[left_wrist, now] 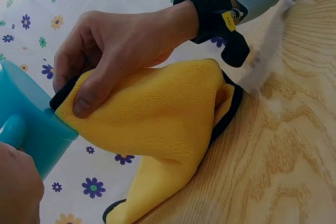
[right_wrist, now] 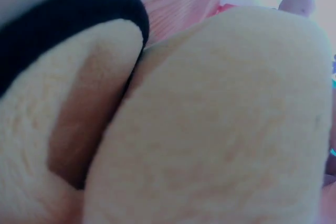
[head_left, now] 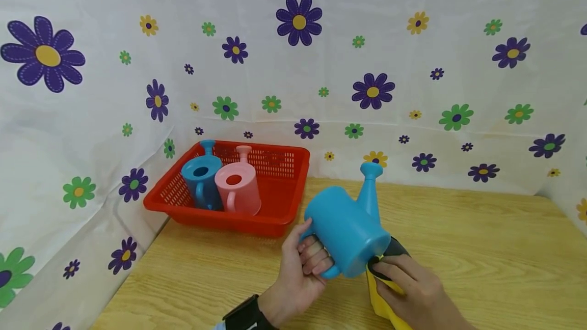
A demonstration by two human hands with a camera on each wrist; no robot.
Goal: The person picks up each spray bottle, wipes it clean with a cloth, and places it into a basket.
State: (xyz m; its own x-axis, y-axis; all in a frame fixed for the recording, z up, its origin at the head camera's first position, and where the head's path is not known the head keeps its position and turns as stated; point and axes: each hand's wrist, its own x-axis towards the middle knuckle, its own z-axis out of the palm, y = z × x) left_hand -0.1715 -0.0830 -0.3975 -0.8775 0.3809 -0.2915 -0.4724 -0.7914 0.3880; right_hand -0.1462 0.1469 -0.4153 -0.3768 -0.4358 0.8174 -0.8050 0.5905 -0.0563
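Note:
In the head view my left hand (head_left: 293,279) grips the handle of a light blue watering can (head_left: 341,228), holding it tilted above the table with its bottom toward me. My right hand (head_left: 417,289) pinches a yellow cloth (head_left: 381,305) with a black border and presses it at the can's bottom edge. The left wrist view shows the thumb of that right hand (left_wrist: 126,40) on the cloth (left_wrist: 157,108), whose folds hang down beside the blue can (left_wrist: 44,145). Close folds of the cloth (right_wrist: 220,129) fill most of the right wrist view.
A red plastic basket (head_left: 284,223) stands at the back left of the wooden table (head_left: 481,248). Inside it are a darker blue watering can (head_left: 194,172) and a pink watering can (head_left: 243,192). A white flowered sheet (head_left: 348,141) borders the table's back and sides.

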